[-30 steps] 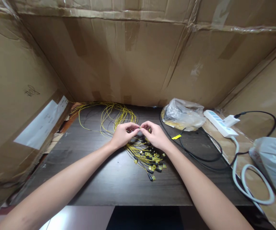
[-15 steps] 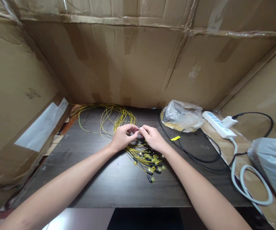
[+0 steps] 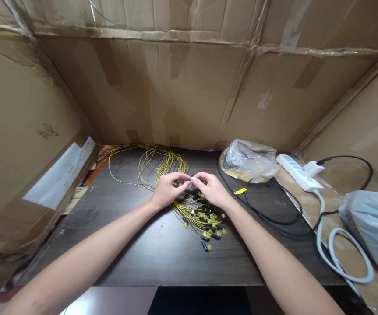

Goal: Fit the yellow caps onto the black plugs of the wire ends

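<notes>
A bundle of thin yellow cables (image 3: 149,164) loops across the back of the dark wooden table (image 3: 162,253). Their ends, with small black and yellow connectors (image 3: 208,223), lie fanned out near the middle. My left hand (image 3: 168,189) and my right hand (image 3: 210,189) meet fingertip to fingertip just above the cables. Both pinch a small dark connector between thumb and fingers where the hands touch. The piece itself is mostly hidden by the fingers.
A crumpled clear plastic bag (image 3: 249,159) lies at the back right, beside a white power strip (image 3: 298,173) with a thick white cord (image 3: 343,258) and a black cable (image 3: 267,210). Another grey plastic bag (image 3: 371,223) sits at far right. Cardboard walls (image 3: 189,87) enclose the table.
Both hands have stayed together over the cables, sinking slightly toward the table; the fingers have shifted a little on the small piece. The view has tilted a bit.
</notes>
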`<state>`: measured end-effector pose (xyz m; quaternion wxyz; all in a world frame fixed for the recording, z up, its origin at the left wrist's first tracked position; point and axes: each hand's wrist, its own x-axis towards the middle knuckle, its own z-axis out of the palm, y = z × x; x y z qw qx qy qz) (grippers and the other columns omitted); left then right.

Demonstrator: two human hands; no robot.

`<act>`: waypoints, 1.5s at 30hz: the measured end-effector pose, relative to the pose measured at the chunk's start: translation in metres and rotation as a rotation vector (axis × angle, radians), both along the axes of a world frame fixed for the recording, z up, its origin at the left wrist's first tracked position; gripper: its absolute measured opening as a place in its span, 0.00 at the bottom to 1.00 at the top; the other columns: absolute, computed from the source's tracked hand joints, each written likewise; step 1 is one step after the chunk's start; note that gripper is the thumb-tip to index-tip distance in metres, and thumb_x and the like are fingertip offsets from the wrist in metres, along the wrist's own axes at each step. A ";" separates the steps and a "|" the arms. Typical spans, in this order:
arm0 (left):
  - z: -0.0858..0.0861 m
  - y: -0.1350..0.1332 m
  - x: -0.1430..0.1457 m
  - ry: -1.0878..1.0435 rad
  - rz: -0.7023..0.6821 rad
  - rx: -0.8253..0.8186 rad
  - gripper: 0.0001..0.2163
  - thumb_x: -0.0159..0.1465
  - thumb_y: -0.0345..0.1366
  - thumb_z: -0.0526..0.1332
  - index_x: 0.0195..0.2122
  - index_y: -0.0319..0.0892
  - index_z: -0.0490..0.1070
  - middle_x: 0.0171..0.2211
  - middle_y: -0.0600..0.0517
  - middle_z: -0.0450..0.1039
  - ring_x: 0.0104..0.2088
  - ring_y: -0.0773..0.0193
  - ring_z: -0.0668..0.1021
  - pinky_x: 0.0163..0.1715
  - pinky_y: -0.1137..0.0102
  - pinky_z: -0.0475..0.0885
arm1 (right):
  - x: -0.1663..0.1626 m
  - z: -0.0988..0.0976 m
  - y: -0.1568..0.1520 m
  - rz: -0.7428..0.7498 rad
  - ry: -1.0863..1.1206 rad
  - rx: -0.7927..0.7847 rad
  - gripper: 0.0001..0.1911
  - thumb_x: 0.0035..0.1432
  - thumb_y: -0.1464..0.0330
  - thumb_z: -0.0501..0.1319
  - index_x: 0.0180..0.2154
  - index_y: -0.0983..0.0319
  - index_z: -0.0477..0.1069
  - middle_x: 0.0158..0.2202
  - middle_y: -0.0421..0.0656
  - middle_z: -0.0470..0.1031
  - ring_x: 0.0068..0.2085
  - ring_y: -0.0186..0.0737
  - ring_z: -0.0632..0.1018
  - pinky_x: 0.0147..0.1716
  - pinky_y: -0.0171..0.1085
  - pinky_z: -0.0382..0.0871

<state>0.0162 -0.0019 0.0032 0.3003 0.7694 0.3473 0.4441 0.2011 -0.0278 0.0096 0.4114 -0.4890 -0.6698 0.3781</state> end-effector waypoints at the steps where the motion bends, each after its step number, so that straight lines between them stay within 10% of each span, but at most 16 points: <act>1: 0.000 0.000 0.000 0.003 -0.003 0.016 0.06 0.62 0.35 0.65 0.37 0.39 0.80 0.33 0.50 0.82 0.31 0.65 0.81 0.33 0.73 0.76 | 0.000 0.000 0.000 0.004 -0.003 -0.005 0.17 0.64 0.57 0.57 0.32 0.63 0.73 0.30 0.43 0.78 0.33 0.39 0.76 0.36 0.37 0.66; 24: 0.001 0.002 0.000 -0.009 -0.008 -0.073 0.08 0.63 0.37 0.66 0.38 0.39 0.82 0.33 0.48 0.83 0.31 0.62 0.82 0.33 0.71 0.78 | 0.004 0.004 0.002 -0.043 0.092 -0.032 0.17 0.51 0.57 0.69 0.35 0.64 0.76 0.32 0.45 0.80 0.33 0.39 0.76 0.35 0.38 0.70; 45: -0.001 0.001 0.000 -0.005 -0.021 0.006 0.06 0.63 0.36 0.64 0.38 0.40 0.79 0.32 0.50 0.81 0.30 0.65 0.80 0.31 0.73 0.75 | -0.001 0.005 -0.003 -0.006 -0.064 0.025 0.14 0.66 0.61 0.55 0.31 0.61 0.71 0.30 0.40 0.75 0.33 0.37 0.74 0.36 0.35 0.65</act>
